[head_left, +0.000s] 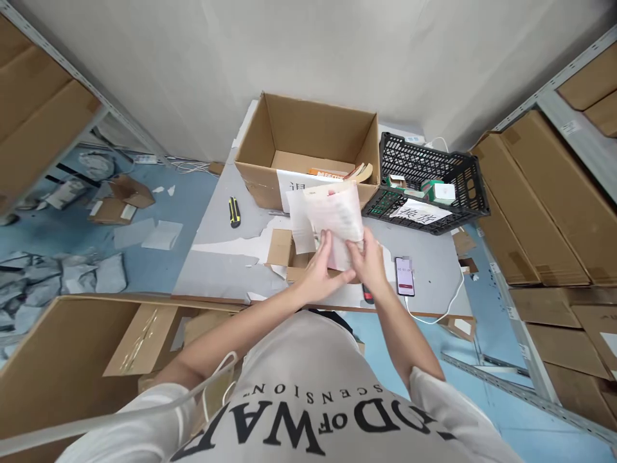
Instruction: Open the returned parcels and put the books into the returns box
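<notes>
A pale, flat packet (336,215) in translucent wrapping, with pinkish and red patches, is held up above the table. What is inside the wrapping cannot be made out. My right hand (370,262) grips its lower right edge. At the lower left, my left hand (315,273) holds it between thumb and fingers. A white sheet of paper (299,222) sticks out along the packet's left side. Beneath them lies a small opened cardboard box (279,247), partly covered by the packet and hands.
A large open carton (260,177) holding books and a black crate (431,167) with small boxes stand at the back. A utility knife (234,212) lies left; a phone (405,276) on a cable lies right. A big carton (72,360) stands at the lower left.
</notes>
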Available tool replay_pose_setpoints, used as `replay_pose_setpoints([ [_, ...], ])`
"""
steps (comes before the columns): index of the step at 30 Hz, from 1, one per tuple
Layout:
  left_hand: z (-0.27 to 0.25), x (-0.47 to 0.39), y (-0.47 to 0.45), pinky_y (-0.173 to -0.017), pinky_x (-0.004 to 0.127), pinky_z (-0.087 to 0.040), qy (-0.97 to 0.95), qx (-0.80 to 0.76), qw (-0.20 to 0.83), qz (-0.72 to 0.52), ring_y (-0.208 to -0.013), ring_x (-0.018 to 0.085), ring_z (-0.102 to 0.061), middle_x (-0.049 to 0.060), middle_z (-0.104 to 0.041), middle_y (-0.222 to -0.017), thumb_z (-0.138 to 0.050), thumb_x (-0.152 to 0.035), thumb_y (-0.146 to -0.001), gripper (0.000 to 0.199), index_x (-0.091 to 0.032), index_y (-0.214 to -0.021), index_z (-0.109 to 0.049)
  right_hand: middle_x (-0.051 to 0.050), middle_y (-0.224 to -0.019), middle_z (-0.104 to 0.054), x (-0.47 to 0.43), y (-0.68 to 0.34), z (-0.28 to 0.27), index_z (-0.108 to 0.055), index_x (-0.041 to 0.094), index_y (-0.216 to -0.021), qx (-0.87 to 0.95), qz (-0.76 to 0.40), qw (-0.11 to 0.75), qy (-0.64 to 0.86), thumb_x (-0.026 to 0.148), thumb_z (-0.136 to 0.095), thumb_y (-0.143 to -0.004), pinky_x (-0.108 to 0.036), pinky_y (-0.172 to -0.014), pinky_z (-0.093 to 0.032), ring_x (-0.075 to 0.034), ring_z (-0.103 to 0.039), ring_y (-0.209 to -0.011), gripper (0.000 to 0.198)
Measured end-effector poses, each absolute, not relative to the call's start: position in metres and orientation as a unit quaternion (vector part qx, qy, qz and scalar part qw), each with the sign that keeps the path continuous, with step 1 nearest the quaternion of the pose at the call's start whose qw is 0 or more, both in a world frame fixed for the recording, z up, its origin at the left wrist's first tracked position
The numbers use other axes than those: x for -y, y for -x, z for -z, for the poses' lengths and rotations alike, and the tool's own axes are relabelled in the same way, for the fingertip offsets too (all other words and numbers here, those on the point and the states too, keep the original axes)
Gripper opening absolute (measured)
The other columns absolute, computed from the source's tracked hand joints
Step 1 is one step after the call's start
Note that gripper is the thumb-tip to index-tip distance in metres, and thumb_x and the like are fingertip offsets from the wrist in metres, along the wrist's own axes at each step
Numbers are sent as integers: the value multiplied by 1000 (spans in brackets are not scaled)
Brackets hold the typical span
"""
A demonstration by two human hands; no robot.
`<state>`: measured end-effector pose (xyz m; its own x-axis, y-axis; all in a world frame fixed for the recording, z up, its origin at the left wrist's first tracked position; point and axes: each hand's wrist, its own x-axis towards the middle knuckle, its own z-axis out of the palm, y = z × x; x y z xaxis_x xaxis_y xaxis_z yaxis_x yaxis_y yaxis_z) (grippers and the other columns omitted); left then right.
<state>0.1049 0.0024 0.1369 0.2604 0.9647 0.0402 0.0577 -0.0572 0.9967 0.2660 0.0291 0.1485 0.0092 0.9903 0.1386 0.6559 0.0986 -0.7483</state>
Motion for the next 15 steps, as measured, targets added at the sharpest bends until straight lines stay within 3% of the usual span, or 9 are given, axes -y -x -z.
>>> replay_pose_setpoints([
  [2,-128,-5,-119,-118,51,-19,-550,-432,555,-451,-146,36,-17,16,-32,-154,-75,-55,-66,98,-20,-147,-32,-6,-107,-71,-15,-244,-151,-50,25,-130,668,-257,304,629,39,-40,-92,-35,-77,-52,-26,-67,-90,41],
  [4,-121,-6,-122,-112,48,-33,-501,-422,579,-486,-137,35,-38,16,-49,-140,-73,-57,-68,88,-20,-141,-39,-6,-113,-70,-2,-227,-160,-46,27,-137,700,-262,258,612,36,-40,-92,-36,-79,-53,-26,-68,-93,47],
  [6,-120,-4,-115,-104,44,-43,-430,-415,605,-527,-122,32,-54,13,-62,-124,-71,-56,-71,72,-20,-129,-50,-6,-130,-63,9,-218,-170,-42,28,-142,746,-268,232,564,32,-44,-88,-37,-88,-53,-26,-64,-109,54],
  [9,-128,-4,-97,-102,42,-45,-309,-408,637,-576,-118,30,-58,10,-67,-117,-68,-51,-75,56,-19,-120,-58,-5,-146,-48,17,-222,-177,-49,25,-140,793,-307,240,468,31,-55,-82,-39,-101,-48,-25,-52,-128,59],
  [12,-136,-12,-76,-104,47,-44,-253,-389,683,-564,-122,33,-56,12,-67,-120,-68,-46,-74,58,-17,-123,-59,-7,-137,-57,7,-245,-168,-61,26,-127,753,-337,335,456,33,-56,-83,-41,-104,-46,-24,-56,-124,45],
  [15,-137,-20,-56,-105,54,-42,-263,-375,727,-511,-124,38,-54,14,-66,-122,-67,-46,-71,65,-14,-126,-58,-8,-123,-66,-22,-273,-147,-64,25,-121,610,-300,468,564,31,-44,-90,-44,-105,-44,-21,-59,-118,37],
])
